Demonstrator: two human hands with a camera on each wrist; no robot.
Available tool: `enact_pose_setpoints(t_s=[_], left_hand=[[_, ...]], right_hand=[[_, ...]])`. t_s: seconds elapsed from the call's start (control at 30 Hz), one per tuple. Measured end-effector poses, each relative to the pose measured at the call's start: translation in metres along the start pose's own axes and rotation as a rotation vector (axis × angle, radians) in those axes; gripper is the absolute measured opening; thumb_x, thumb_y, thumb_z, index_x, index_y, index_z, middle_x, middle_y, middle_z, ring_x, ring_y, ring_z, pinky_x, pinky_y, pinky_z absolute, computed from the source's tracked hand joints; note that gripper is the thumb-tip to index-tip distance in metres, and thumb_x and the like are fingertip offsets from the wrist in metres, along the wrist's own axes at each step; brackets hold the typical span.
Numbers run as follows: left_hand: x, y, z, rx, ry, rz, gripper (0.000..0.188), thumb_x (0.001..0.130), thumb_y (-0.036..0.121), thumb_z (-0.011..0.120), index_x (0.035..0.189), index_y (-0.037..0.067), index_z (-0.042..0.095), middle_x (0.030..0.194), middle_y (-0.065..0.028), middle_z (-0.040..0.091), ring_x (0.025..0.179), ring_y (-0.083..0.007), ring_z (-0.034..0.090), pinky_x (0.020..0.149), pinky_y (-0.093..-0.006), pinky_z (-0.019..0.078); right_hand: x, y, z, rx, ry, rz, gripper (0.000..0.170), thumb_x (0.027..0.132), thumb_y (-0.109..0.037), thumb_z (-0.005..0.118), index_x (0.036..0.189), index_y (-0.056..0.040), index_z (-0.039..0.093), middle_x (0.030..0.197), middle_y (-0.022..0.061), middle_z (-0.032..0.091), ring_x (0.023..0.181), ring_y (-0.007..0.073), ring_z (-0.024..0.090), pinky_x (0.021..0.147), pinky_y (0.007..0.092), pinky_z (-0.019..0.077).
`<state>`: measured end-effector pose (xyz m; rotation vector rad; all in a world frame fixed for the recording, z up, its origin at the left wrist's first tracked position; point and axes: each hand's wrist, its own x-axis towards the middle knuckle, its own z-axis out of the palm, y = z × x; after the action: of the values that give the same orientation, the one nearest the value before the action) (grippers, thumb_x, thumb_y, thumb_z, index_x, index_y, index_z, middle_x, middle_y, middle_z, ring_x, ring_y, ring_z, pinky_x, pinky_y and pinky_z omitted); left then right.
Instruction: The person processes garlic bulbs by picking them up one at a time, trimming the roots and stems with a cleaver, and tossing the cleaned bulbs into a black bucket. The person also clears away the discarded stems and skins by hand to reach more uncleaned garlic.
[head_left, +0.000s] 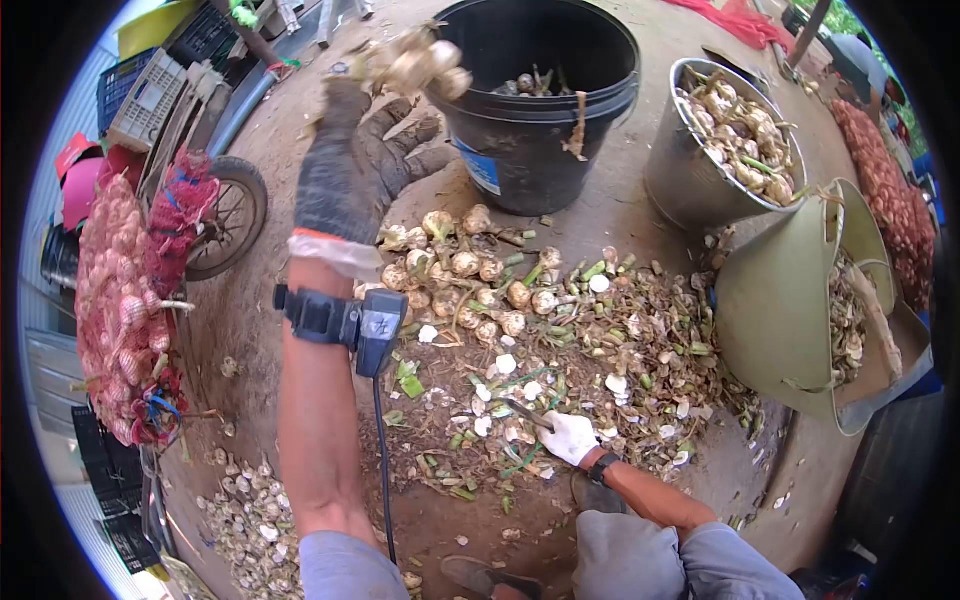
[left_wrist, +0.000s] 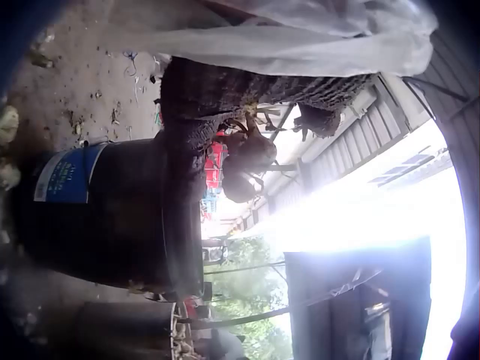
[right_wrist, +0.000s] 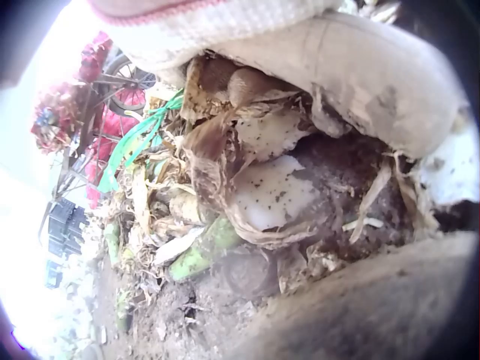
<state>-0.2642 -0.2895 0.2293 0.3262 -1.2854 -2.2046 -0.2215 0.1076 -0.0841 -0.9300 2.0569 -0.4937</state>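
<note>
My left hand (head_left: 365,165), in a dark glove, is raised at the left of a black bucket (head_left: 540,150). Garlic bulbs (head_left: 425,68) with stems are at its fingertips, blurred in the head view; the left wrist view shows bulbs (left_wrist: 249,163) against the glove (left_wrist: 202,105). Some of its fingers are spread, while the stems appear pinched. My right hand (head_left: 572,439), in a white glove, grips a knife (head_left: 528,413) low over the trimmings. In the right wrist view, the glove (right_wrist: 367,75) is above dry husks (right_wrist: 210,157); the blade is not visible there.
Garlic bulbs (head_left: 465,264) lie in a heap before the bucket, beside cut stems (head_left: 650,330). A metal pail (head_left: 690,180) of garlic and a green tub (head_left: 770,320) stand at the right. Red net sacks (head_left: 115,290) are at the left, near a wheel (head_left: 250,215).
</note>
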Motion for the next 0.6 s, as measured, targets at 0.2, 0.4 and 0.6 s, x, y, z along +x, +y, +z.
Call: enact_pose_setpoints(t_s=[0.2, 0.4, 0.6], left_hand=[[-0.001, -0.13, -0.05, 1.23, -0.01, 0.013, 0.047, 0.09, 0.017, 0.076, 0.131, 0.0, 0.06, 0.103, -0.0116, 0.072, 0.091, -0.0205, 0.068, 0.083, -0.0328, 0.0544], [-0.045, -0.224, -0.053, 1.612, -0.366, -0.22, 0.037, 0.087, 0.015, 0.07, 0.121, 0.004, 0.065, 0.11, -0.0217, 0.07, 0.1, -0.0377, 0.069, 0.087, -0.043, 0.0546], [-0.162, -0.263, -0.068, 1.954, -0.466, -0.421, 0.066, 0.084, 0.027, 0.075, 0.142, 0.009, 0.048, 0.086, -0.0168, 0.072, 0.082, -0.0367, 0.07, 0.08, -0.049, 0.0546]], right_hand=[[0.001, -0.004, -0.009, 0.066, -0.055, -0.003, 0.024, 0.091, -0.032, 0.058, 0.092, -0.0103, 0.068, 0.08, 0.0169, 0.069, 0.077, 0.0378, 0.069, 0.072, 0.0459, 0.0545], [0.0, -0.002, -0.01, 0.075, 0.013, -0.074, 0.024, 0.091, -0.032, 0.058, 0.089, -0.0107, 0.069, 0.077, 0.0156, 0.069, 0.074, 0.0377, 0.068, 0.07, 0.0455, 0.0548], [-0.002, 0.002, -0.005, 0.08, -0.002, -0.101, 0.025, 0.092, -0.033, 0.059, 0.089, -0.0108, 0.069, 0.078, 0.015, 0.07, 0.073, 0.0365, 0.069, 0.069, 0.0452, 0.0551]])
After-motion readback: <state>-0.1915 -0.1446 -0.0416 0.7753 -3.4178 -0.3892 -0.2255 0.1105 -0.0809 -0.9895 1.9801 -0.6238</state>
